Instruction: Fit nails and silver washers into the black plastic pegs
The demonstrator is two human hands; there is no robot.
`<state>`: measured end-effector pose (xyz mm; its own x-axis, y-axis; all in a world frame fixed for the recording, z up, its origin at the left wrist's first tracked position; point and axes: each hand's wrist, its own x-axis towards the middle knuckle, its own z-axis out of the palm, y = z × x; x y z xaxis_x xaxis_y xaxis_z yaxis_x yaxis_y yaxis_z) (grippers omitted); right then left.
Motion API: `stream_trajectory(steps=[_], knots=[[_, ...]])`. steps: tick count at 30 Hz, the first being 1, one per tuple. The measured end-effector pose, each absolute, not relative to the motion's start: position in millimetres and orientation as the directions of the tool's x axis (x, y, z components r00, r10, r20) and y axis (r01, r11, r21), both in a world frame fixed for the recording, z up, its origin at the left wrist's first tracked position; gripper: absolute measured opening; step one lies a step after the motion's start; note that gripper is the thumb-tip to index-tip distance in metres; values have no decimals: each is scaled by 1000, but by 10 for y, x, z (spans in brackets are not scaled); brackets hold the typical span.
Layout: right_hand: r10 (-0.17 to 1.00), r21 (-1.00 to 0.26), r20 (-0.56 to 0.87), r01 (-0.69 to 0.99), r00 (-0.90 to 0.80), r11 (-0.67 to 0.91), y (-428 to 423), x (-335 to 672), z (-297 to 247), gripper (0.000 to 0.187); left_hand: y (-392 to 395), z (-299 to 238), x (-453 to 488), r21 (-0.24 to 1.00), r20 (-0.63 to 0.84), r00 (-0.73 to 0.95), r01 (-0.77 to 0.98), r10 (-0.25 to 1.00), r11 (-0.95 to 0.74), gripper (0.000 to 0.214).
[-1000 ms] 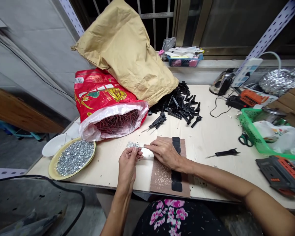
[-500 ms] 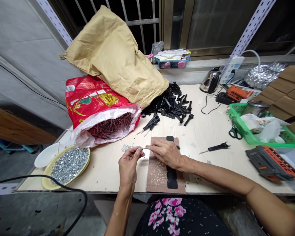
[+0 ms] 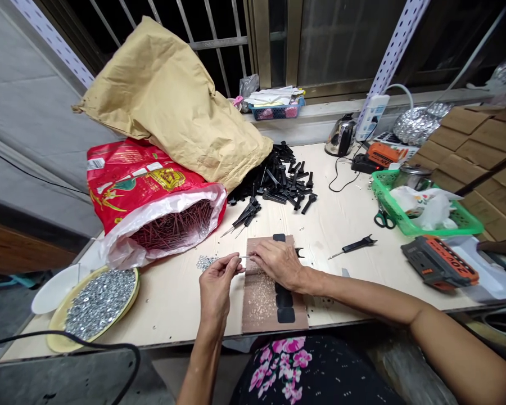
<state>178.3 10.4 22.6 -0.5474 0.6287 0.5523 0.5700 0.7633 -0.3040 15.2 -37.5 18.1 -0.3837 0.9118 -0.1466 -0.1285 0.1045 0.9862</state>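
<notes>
Over a brown board [image 3: 257,315] with black pads, my two hands meet at a thin metal rod [image 3: 245,257]. My right hand [image 3: 278,264] is closed around the body of this piece, and a black forked end [image 3: 299,252] sticks out past the hand. Thumb and forefinger of my left hand [image 3: 220,277] pinch at the rod's tip; anything small between them is hidden. Just beyond the left fingers lies a small pile of washers [image 3: 205,262]. A similar black piece with a forked end and metal shaft [image 3: 356,246] rests to the right.
At left stand a yellow bowl of washers [image 3: 99,304], a white bowl [image 3: 53,292] and a red sack of reddish-brown nails [image 3: 172,225]. Black parts [image 3: 290,183] spill from a tan sack [image 3: 164,95]. Scissors [image 3: 383,218], a green basket [image 3: 438,230] and a battery pack [image 3: 441,263] occupy the right.
The view has shifted, so the table's things appear further left. Both hands keep their grip at the rod, with only slight movement.
</notes>
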Motion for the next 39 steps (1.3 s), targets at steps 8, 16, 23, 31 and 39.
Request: stream_trajectory(steps=[8, 16, 23, 31, 39], knots=[[641, -280, 549, 605, -536, 745, 98, 1767, 123, 18, -370, 142, 181, 982, -165, -367, -149, 915, 118, 36], [630, -246, 540, 610, -558, 753, 97, 1786, 121, 20, -358, 112, 187, 974, -186, -343, -189, 921, 126, 35], [658, -304, 504, 599, -559, 741, 98, 1777, 95, 23, -350, 74, 188, 973, -187, -345, -197, 920, 124, 36], [713, -478, 404, 533, -573, 698, 96, 1847, 126, 18, -302, 119, 263, 951, -256, -316, -251, 914, 179, 42], [787, -633, 331, 496, -520, 594, 183, 2116, 127, 15, -279, 79, 351, 933, -327, -225, -228, 918, 277, 54]])
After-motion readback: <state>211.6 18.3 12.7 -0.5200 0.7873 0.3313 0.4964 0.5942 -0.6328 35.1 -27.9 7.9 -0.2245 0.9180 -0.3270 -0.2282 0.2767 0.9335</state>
